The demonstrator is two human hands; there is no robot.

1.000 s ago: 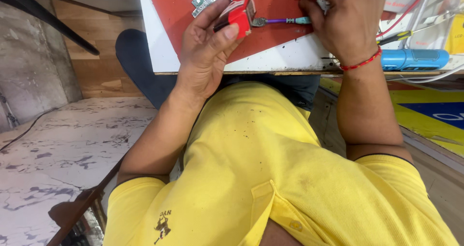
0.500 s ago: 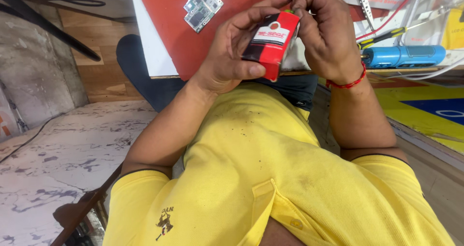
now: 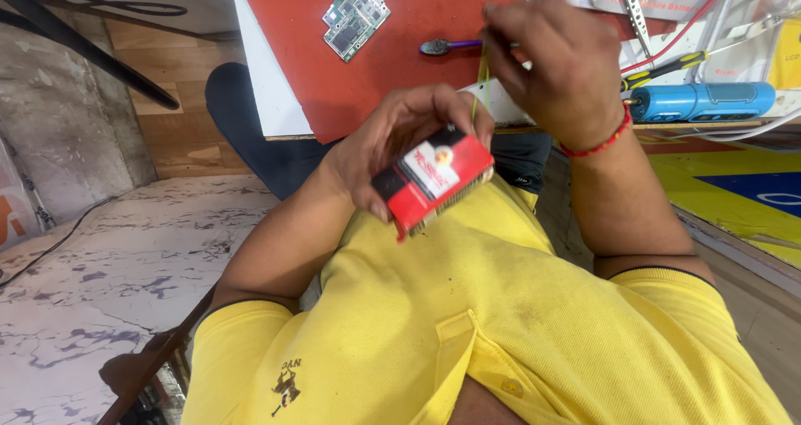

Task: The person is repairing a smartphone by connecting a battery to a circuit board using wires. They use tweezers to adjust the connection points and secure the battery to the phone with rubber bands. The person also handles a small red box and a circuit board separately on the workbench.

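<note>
My left hand [image 3: 392, 145] grips a small red and black box [image 3: 432, 179] with a pale label, held tilted over my yellow shirt, just below the table's edge. My right hand [image 3: 551, 62], with a red thread band on its wrist, is raised above the box. Its fingertips pinch a thin yellowish strand [image 3: 480, 87] that runs down towards the box. Right beside those fingers, a purple-handled tool [image 3: 450, 46] lies on the red mat [image 3: 409, 75]. A small green circuit board [image 3: 356, 18] rests further left on the same mat.
A blue cylinder [image 3: 701, 101] lies at the table's right edge, with a yellow-and-black screwdriver [image 3: 667, 66] and red and white wires [image 3: 709, 12] behind it. A marbled floor [image 3: 108, 266] spreads to the left. A yellow and blue sheet [image 3: 734, 183] lies at right.
The box has come off the mat and down towards my chest in my left hand. My right hand has let go of the purple tool and lifted off the box, drawing out the strand.
</note>
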